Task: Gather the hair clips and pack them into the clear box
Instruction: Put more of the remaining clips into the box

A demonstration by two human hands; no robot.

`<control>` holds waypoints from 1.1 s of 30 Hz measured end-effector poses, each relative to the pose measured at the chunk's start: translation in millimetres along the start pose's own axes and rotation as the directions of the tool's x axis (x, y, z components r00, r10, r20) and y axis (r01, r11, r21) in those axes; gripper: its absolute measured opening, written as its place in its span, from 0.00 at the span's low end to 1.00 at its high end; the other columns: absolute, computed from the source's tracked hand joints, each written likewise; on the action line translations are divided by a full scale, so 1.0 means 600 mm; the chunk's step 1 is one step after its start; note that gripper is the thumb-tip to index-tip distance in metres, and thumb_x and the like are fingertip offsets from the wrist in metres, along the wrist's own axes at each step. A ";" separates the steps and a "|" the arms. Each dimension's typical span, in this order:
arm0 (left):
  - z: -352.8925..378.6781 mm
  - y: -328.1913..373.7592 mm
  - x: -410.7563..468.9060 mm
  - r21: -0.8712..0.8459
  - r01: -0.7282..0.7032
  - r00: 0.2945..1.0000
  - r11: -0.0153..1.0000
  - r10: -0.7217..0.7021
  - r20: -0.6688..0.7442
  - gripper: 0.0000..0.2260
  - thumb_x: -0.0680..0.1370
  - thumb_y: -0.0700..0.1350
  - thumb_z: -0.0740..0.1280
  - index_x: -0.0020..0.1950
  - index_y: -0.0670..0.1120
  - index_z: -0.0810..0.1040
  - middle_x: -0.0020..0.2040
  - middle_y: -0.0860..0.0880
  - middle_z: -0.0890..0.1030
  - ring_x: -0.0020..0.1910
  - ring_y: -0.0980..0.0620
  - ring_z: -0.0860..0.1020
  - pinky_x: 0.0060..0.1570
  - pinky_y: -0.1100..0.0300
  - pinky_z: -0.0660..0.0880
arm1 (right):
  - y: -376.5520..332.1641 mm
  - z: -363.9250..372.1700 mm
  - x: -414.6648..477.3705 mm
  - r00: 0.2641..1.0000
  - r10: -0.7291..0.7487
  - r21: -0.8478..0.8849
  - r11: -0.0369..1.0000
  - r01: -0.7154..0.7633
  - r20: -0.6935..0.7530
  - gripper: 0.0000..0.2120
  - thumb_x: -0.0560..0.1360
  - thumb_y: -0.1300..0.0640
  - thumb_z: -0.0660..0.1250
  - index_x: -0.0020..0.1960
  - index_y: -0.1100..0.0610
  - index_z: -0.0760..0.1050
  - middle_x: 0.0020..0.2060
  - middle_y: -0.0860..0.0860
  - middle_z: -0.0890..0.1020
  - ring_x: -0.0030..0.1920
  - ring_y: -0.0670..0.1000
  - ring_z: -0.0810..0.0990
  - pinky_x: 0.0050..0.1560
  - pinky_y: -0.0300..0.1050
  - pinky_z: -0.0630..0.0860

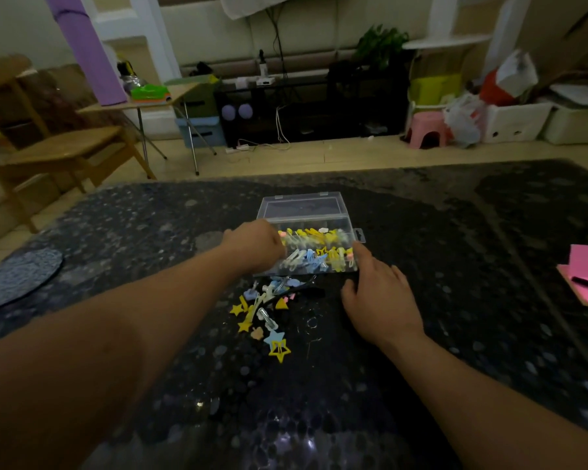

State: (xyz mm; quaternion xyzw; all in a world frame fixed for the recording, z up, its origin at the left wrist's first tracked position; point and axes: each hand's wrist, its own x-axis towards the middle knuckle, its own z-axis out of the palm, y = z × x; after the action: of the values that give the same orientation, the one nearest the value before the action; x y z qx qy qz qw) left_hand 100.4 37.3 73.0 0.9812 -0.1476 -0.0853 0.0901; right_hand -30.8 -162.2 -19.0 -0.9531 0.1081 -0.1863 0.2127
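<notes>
Open box on table, partly filled. Loose clips lie just before it. Our left hand curls over box's left edge; whether it holds anything, cannot tell. Our right hand, fingers relaxed, lies at box corner, likely steadying it.

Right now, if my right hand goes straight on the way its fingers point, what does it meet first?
The clear box: your right hand points at its near right corner, and the forefinger tip looks at or almost touching that wall, though depth is unclear.
</notes>
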 end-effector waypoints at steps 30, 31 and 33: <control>0.019 -0.037 -0.158 0.170 -0.603 0.772 0.780 0.516 0.371 0.20 0.73 0.63 0.74 0.61 0.62 0.74 0.58 0.59 0.73 0.58 0.57 0.73 0.61 0.52 0.71 | -0.002 0.004 0.001 1.000 0.012 -0.020 1.000 -0.012 -0.016 0.34 0.81 0.49 0.64 0.84 0.48 0.55 0.66 0.52 0.82 0.68 0.53 0.79 0.80 0.57 0.64; 0.021 -0.034 -0.158 0.178 -0.613 0.768 0.770 0.528 0.362 0.17 0.74 0.62 0.74 0.59 0.61 0.75 0.57 0.59 0.73 0.57 0.57 0.72 0.61 0.51 0.71 | -0.002 0.004 0.001 1.000 0.013 -0.021 1.000 -0.013 -0.017 0.34 0.81 0.49 0.64 0.84 0.48 0.55 0.66 0.52 0.82 0.68 0.53 0.79 0.80 0.57 0.64; 0.024 -0.034 -0.157 0.167 -0.621 0.764 0.766 0.543 0.348 0.14 0.75 0.61 0.74 0.55 0.59 0.75 0.54 0.58 0.73 0.55 0.57 0.73 0.59 0.50 0.71 | -0.002 0.005 0.000 1.000 0.010 -0.020 1.000 -0.010 -0.014 0.34 0.82 0.49 0.64 0.84 0.49 0.55 0.67 0.53 0.81 0.69 0.53 0.78 0.80 0.57 0.64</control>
State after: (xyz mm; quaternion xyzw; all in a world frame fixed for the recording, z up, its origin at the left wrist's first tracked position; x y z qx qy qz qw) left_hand 14.7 82.9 68.3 0.8657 -0.4688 -0.1693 -0.0453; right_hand -29.3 -160.1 -21.0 -0.9532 0.1162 -0.1909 0.2034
